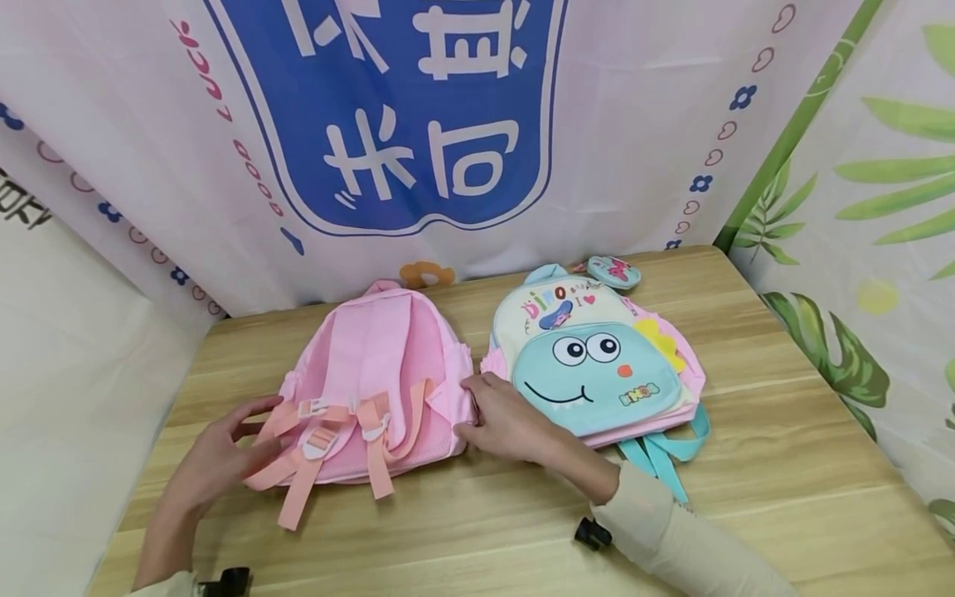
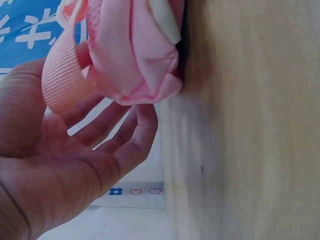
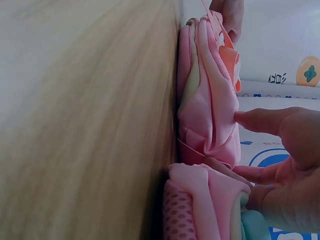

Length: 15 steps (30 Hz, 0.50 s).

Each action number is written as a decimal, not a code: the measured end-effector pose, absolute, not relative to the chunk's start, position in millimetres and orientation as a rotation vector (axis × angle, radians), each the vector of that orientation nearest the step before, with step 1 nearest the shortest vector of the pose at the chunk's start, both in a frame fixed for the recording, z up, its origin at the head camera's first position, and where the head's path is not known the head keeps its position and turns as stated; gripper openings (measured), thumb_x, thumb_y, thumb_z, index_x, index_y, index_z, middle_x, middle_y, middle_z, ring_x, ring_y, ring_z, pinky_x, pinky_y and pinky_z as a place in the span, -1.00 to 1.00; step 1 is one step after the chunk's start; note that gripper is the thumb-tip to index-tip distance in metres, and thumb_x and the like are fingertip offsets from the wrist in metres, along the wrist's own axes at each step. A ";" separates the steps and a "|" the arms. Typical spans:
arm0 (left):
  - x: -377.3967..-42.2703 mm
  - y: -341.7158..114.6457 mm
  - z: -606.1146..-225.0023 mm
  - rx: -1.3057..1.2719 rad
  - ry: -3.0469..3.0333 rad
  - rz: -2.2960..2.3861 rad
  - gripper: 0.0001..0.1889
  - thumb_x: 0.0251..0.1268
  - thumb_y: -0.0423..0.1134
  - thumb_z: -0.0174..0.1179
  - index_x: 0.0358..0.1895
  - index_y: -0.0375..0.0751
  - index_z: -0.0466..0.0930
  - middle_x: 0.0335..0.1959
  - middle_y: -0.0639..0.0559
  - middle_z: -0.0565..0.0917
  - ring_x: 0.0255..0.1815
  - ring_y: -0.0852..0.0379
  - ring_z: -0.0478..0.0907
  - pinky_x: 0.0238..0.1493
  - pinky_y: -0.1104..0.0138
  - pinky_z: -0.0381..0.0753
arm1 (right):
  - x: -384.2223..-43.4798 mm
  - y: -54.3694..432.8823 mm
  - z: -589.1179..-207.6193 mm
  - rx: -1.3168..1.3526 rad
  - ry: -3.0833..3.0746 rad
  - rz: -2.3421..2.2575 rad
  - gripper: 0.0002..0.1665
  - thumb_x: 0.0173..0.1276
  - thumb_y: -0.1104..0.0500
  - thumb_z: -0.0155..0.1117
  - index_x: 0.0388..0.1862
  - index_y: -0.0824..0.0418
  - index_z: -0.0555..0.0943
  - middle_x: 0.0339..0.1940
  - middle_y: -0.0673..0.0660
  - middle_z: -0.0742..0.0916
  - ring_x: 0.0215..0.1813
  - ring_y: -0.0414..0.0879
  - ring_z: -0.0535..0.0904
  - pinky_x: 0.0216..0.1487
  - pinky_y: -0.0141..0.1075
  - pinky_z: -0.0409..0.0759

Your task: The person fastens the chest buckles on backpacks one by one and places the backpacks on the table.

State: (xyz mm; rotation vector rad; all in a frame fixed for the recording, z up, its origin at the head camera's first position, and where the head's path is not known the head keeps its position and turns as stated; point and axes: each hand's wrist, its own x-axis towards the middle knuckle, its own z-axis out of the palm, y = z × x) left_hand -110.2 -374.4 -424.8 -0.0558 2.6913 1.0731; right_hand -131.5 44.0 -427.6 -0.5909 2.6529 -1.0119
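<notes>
A pink backpack (image 1: 369, 356) lies with its strap side up on the table. My left hand (image 1: 216, 460) is at its lower left corner, fingers loosely bent beside the peach straps (image 1: 296, 500). In the left wrist view, my fingertips sit right at the bag's pink side (image 2: 135, 60), with a loop of strap (image 2: 65, 80) by the thumb. My right hand (image 1: 515, 419) is at the right side of this bag, its thumb against the pink fabric in the right wrist view. Its other fingers reach between the bag and a blue dinosaur-face backpack (image 1: 597, 365), front up.
The wooden table (image 1: 522, 531) meets a printed cloth backdrop (image 1: 634, 124) at the back. A small round pouch (image 1: 614, 272) hangs off the dinosaur backpack's top, and teal straps (image 1: 664, 464) trail from its bottom. A leaf-patterned cloth (image 1: 873, 274) hangs at the right.
</notes>
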 end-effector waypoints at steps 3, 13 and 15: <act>-109.9 -375.0 -421.7 -0.032 2.718 1.021 -0.27 0.46 -0.13 0.40 0.62 -0.10 0.35 0.49 -0.43 0.48 0.39 -0.34 0.51 -0.21 0.35 0.71 | -132.1 44.8 -426.7 -0.592 2.654 -1.023 -0.20 0.43 0.01 0.49 0.52 0.34 0.47 0.26 0.29 0.66 0.13 -0.01 0.58 0.28 -0.06 0.63; -118.0 -375.0 -408.2 0.044 2.737 0.894 -0.22 0.43 -0.04 0.44 0.60 -0.22 0.36 0.52 -0.42 0.45 0.36 -0.43 0.51 -0.23 0.33 0.69 | -138.0 47.3 -447.1 -0.668 2.699 -1.103 -0.18 0.39 -0.01 0.51 0.55 0.19 0.45 0.10 0.11 0.65 0.02 -0.12 0.54 0.18 -0.18 0.62; -119.8 -374.6 -406.2 0.054 2.735 0.876 -0.21 0.42 -0.02 0.45 0.60 -0.24 0.36 0.52 -0.42 0.45 0.38 -0.45 0.49 -0.22 0.32 0.69 | -137.8 48.1 -447.1 -0.691 2.695 -1.133 -0.22 0.39 0.02 0.51 0.52 0.17 0.49 0.08 0.08 0.65 0.00 -0.13 0.53 0.15 -0.22 0.60</act>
